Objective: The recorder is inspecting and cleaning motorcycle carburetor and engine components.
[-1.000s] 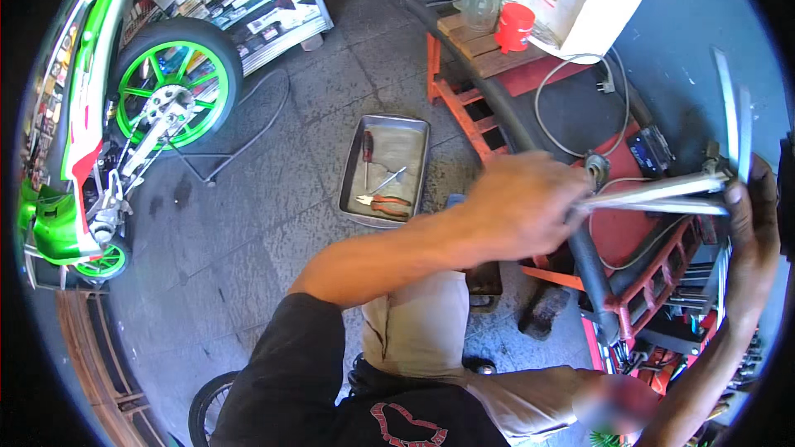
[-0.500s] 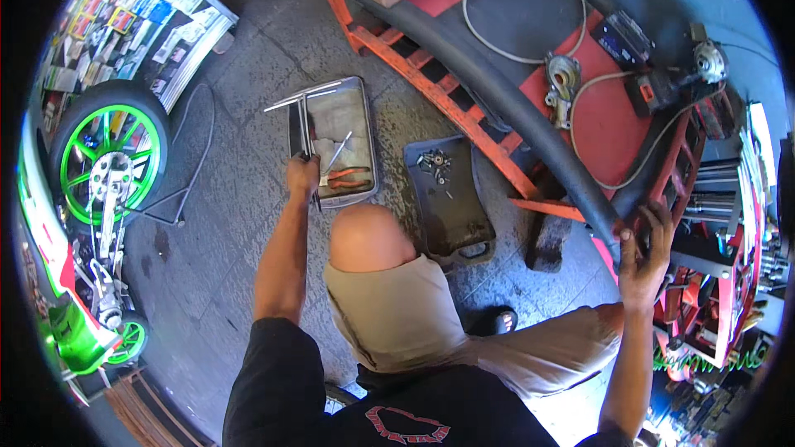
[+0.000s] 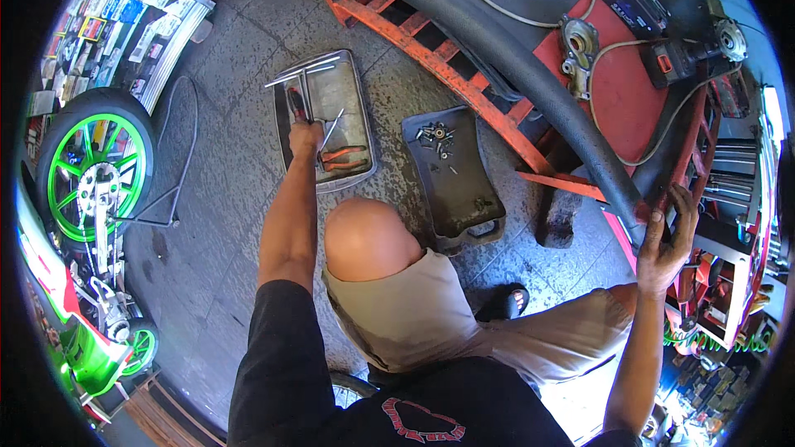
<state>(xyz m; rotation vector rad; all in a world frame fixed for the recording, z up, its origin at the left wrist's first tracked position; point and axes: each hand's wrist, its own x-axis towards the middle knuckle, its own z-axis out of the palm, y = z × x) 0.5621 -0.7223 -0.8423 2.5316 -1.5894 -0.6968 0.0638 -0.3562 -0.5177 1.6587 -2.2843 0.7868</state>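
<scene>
My left hand (image 3: pixel 306 139) is closed over the left side of a metal tray (image 3: pixel 365 108). Its fingers wrap around the shaft of a T-handle wrench (image 3: pixel 305 87), whose crossbar points away from me. Beside that shaft, a red-and-black handle (image 3: pixel 295 103) runs down to the same fingers; whether they grip it too is hidden. A thin metal rod (image 3: pixel 333 129) and orange-handled pliers (image 3: pixel 344 157) lie in the tray to the hand's right. My right hand (image 3: pixel 669 240) rests on the near corner of a red bench (image 3: pixel 447 66), fingers apart and holding nothing.
A dark tray (image 3: pixel 455 207) with several bolts and nuts (image 3: pixel 436 139) sits on the floor beside the bench. On the bench lie a metal casing (image 3: pixel 578 54), a power tool (image 3: pixel 667 62) and a cable. A green-rimmed motorcycle wheel (image 3: pixel 99 178) stands at left, a packed shelf behind it.
My left hand has moved farther away over the tray, along with the wrench shaft. The red-and-black handle now shows beside it. My right hand stays on the bench corner.
</scene>
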